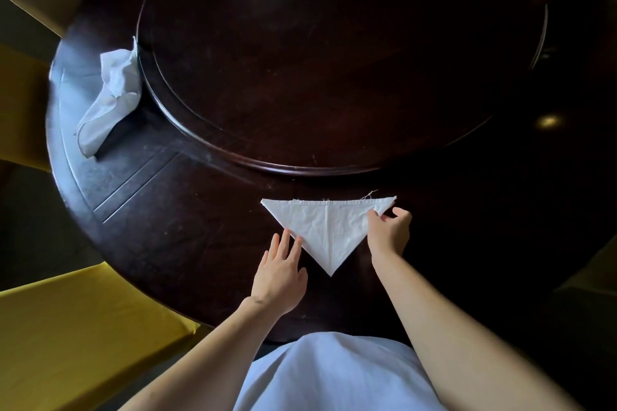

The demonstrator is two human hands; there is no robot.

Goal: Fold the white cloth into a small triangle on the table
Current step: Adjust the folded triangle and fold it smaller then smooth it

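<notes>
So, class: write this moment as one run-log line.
white cloth: flat triangle on table | left hand: open, fingertips at left edge | right hand: pinches right corner | second crumpled cloth: far left

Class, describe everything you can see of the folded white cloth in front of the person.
The white woven cloth lies flat on the dark wooden table, folded into a triangle pointing toward the person. Its far edge is hemmed, with frayed threads. It looks lightly creased. The left hand touches its left edge with straight fingers; the right hand pinches its right corner.
</notes>
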